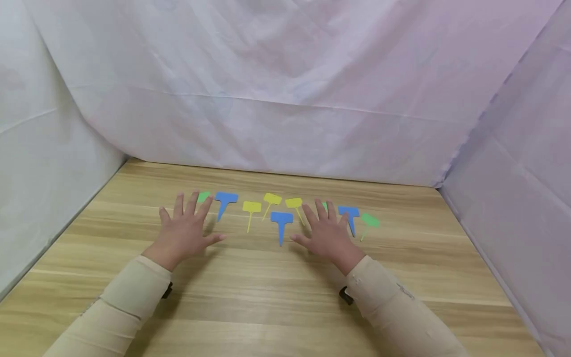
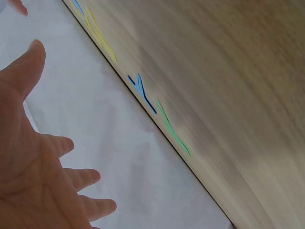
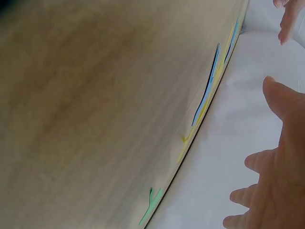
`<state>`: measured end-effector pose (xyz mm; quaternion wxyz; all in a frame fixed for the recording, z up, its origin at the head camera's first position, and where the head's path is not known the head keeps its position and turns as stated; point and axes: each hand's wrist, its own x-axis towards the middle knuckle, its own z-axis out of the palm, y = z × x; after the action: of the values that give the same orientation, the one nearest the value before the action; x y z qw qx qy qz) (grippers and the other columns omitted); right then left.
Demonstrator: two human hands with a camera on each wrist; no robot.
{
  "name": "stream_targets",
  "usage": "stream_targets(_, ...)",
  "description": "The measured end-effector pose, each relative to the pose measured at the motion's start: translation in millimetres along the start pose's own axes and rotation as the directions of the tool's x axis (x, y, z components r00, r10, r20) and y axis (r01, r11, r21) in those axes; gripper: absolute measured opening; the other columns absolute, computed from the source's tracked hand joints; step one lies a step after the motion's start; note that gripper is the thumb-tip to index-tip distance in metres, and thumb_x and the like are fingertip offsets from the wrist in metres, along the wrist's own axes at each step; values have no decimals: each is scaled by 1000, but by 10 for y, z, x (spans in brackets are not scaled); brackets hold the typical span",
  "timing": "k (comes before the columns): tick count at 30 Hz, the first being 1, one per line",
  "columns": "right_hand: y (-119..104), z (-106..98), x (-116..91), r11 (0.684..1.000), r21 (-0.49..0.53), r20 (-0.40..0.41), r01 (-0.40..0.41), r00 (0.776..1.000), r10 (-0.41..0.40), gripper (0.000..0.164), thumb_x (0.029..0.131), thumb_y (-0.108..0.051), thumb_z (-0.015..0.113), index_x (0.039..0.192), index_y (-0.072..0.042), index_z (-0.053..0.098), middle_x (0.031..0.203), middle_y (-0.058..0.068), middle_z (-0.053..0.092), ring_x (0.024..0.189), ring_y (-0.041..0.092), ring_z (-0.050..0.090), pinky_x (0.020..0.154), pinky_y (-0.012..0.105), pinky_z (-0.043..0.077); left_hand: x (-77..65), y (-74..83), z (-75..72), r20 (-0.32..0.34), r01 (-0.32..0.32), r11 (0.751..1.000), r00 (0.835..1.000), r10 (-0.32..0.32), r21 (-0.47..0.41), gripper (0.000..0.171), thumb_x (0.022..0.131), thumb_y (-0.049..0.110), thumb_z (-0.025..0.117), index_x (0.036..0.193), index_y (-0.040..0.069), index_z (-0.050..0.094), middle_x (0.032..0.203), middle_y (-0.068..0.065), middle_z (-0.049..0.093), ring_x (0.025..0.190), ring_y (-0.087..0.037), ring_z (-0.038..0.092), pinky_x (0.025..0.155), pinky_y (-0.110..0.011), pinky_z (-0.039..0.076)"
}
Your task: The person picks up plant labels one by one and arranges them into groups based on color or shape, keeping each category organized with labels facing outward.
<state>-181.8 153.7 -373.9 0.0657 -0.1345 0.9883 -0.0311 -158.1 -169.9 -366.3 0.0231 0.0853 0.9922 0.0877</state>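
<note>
T-shaped plant labels lie in a loose row across the wooden table. Over the row's left end my left hand (image 1: 182,237) hovers palm down, fingers spread, partly hiding a green label (image 1: 203,197); a blue label (image 1: 225,200) lies just right of its fingertips. My right hand (image 1: 331,239), also spread and holding nothing, covers most of another green label (image 1: 325,205). Beside it are a blue label (image 1: 349,213) and a third green label (image 1: 370,220). Between the hands lie three yellow labels, one (image 1: 252,207) nearest the left, and a blue label (image 1: 281,218). Both wrist views show the palms raised off the tabletop.
The wood-grain table (image 1: 250,307) is bounded by a white cloth backdrop (image 1: 276,134) behind, with cloth walls at left (image 1: 53,139) and right (image 1: 513,198). Small black pieces show at each wrist under the beige sleeves (image 1: 129,292).
</note>
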Motion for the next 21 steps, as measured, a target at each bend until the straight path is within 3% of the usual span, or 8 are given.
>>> stream_targets(12,-18,-32,143,999,29,22,39,999,-39,82,92,-64,47,156,-22,18,161,14,11,146,40,5,105,74,11,23,-67,-28,12,-5,1000,1000,5,-10,96,86,58,61,154,7,17,156,-28,8,140,-54,-1,101,-78,7)
stream_targets(21,-38,-12,226,986,132,54,98,993,-106,78,94,-56,51,155,-19,22,160,14,13,146,38,7,109,68,16,61,-180,-38,55,2,994,998,4,-105,98,87,57,61,154,3,13,156,-28,5,140,-53,0,102,-76,5)
